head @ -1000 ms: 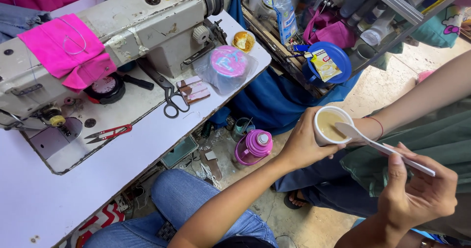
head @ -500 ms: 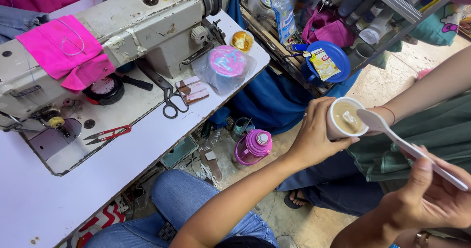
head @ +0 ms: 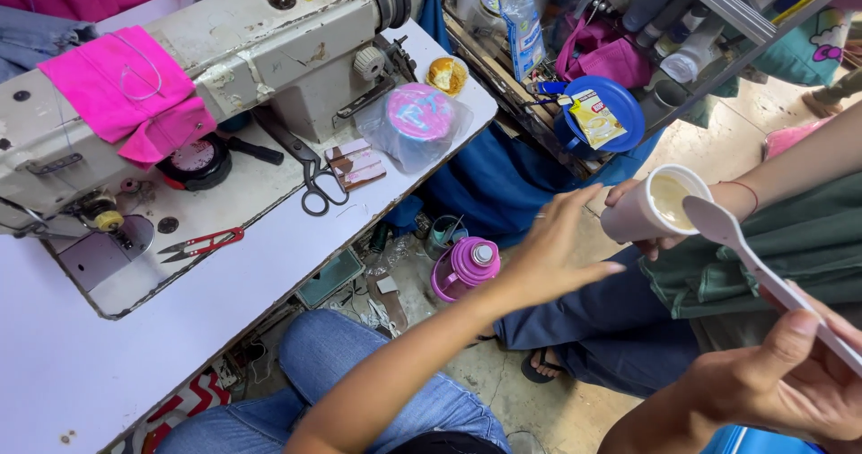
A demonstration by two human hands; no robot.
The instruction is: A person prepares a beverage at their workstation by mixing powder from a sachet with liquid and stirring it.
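Left hand [head: 552, 252]: fingers [head: 585, 201] spread wide and holding nothing, palm turned toward the small white paper cup of pale liquid [head: 642, 216], just short of touching it. Half a second ago this hand was wrapped round that cup; it has now let go.

The cup is upright in mid-air, above the floor and to the right of the worktop [head: 117, 346]. It is gripped by another person's hand [head: 663, 246], whose arm reaches in from the right with a thin red band at the wrist. The cup has changed hands, so the wearer's left hand is free.

Right hand [head: 790, 387]: fingers closed on the handle of a long white plastic spoon [head: 718, 225]. The spoon's bowl hangs at the cup's rim, outside the liquid. Earlier it was dipped into the cup; it is now lifted clear.

Around them:
- The other person's green garment [head: 790, 247] is behind the spoon.
- A pink lidded bottle [head: 467, 270] stands on the floor below the left hand.
- A worn grey sewing machine [head: 224, 50] and black-handled scissors [head: 310, 171] sit on the worktop, well apart from both hands.
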